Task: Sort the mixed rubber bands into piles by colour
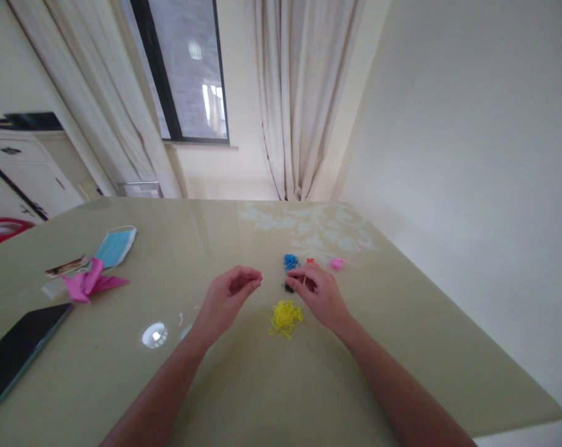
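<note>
My left hand [234, 295] hovers above the table, left of the small piles, with thumb and fingertips pressed together. Whatever it may pinch is too small to make out. Facing it, my right hand [321, 295] is also closed in a pinch, close by a blue pile of small band-like pieces [291, 261] and a small black cluster [288, 288], which it partly covers. Anything in its fingertips is hidden. Between my wrists lies a loose yellow pile of thin band-like pieces [286, 318]. Beyond my right hand are a small red item [311, 261] and a pink one [337, 264].
On the glossy table [244, 397], at left, lie a dark-screened phone [18, 347], a folded pink paper shape [92, 282], a blue face mask [116, 247] and a patterned strip [67, 266]. A white wall [486, 155] borders the table's right side; curtains [297, 93] hang behind.
</note>
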A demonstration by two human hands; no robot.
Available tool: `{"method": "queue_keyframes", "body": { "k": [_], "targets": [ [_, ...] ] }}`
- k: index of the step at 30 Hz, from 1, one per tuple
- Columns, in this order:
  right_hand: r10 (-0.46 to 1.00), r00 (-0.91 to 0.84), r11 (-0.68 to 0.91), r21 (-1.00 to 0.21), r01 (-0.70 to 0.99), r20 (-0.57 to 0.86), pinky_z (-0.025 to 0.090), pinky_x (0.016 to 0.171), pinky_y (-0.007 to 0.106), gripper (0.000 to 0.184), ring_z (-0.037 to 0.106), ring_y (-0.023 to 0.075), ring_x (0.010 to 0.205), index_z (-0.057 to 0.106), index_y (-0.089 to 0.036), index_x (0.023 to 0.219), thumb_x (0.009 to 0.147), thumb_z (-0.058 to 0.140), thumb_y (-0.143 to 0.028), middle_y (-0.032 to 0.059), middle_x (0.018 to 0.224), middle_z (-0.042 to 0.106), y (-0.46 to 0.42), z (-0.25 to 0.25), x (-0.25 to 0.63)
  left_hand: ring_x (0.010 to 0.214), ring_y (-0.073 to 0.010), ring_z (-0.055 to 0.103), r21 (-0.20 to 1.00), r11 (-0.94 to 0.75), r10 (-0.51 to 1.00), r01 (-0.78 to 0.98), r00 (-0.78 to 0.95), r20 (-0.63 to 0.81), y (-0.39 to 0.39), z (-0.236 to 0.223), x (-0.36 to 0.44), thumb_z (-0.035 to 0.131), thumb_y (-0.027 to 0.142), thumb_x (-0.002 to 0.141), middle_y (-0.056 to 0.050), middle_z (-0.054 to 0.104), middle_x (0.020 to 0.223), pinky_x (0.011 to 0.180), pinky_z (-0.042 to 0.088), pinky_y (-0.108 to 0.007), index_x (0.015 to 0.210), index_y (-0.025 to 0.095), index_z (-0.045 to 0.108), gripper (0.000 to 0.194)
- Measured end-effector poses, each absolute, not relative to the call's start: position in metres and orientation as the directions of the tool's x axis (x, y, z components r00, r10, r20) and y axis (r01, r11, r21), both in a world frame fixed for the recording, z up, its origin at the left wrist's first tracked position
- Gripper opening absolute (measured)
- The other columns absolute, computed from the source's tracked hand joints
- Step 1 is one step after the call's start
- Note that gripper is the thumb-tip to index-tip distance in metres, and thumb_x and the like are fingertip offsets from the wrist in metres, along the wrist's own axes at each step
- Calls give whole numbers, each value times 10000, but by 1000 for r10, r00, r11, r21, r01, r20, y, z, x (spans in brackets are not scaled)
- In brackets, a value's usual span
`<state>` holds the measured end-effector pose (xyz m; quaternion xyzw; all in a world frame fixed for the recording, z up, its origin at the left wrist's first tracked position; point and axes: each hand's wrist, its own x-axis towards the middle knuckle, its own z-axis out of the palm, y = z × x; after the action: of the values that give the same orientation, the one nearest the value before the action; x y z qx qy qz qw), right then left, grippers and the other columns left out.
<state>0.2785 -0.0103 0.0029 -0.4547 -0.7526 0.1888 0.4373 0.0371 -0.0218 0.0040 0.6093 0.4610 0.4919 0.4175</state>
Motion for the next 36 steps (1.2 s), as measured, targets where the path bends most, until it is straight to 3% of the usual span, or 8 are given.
{"method": "queue_keyframes", "body": {
  "k": [10,19,24,29,31,34,36],
  "targets": [
    [863,-316,500,-756,423,394,374,570,262,330,494,118,604,785,-185,908,922,741,-512,6,720,640,-30,9,259,900,-210,776,992,-129,974,14,188,124,-39,6,59,812,409,816,-59,818,935,856,617,-330,950,189,748,266],
    [852,-351,508,-779,368,389,376,568,261,206,489,121,598,797,-192,897,919,746,-389,14,718,650,-30,14,265,797,-207,769,997,-59,988,51,148,51,-42,8,60,814,444,799,-40,795,892,704,634,-313,935,197,747,290],
    [854,-383,491,-790,367,353,377,567,260,227,504,122,602,801,-176,885,900,761,-399,11,700,645,-32,14,263,821,-195,750,987,-142,978,78,167,128,-42,6,63,805,403,806,-44,796,854,771,607,-299,867,190,766,224],
    [875,-392,433,-821,372,284,378,569,258,275,497,123,611,800,-174,862,914,731,-435,11,698,650,-25,24,282,888,-211,743,965,-156,967,208,232,106,-37,5,53,733,452,876,-57,798,975,806,597,-320,1012,215,767,276],
    [883,-440,365,-830,421,166,371,559,258,300,507,125,596,804,-176,856,895,745,-468,10,684,667,-19,35,304,950,-234,730,882,-204,965,424,240,107,-32,3,40,682,431,914,-73,784,1071,839,589,-350,1089,234,760,274],
    [890,-455,289,-807,515,29,395,573,268,334,556,143,601,817,-173,856,891,734,-494,23,697,705,-11,49,343,1117,-301,666,497,-216,972,840,136,193,-22,-3,16,615,282,930,-110,748,1151,1006,512,-441,1046,228,778,207],
    [900,-435,279,-791,545,18,422,622,282,336,594,165,662,826,-176,859,901,715,-491,34,741,729,-7,54,364,1131,-317,653,329,-151,983,932,106,150,-16,-7,1,579,260,941,-123,734,1160,1019,492,-454,1080,225,774,242]
  ]
}}
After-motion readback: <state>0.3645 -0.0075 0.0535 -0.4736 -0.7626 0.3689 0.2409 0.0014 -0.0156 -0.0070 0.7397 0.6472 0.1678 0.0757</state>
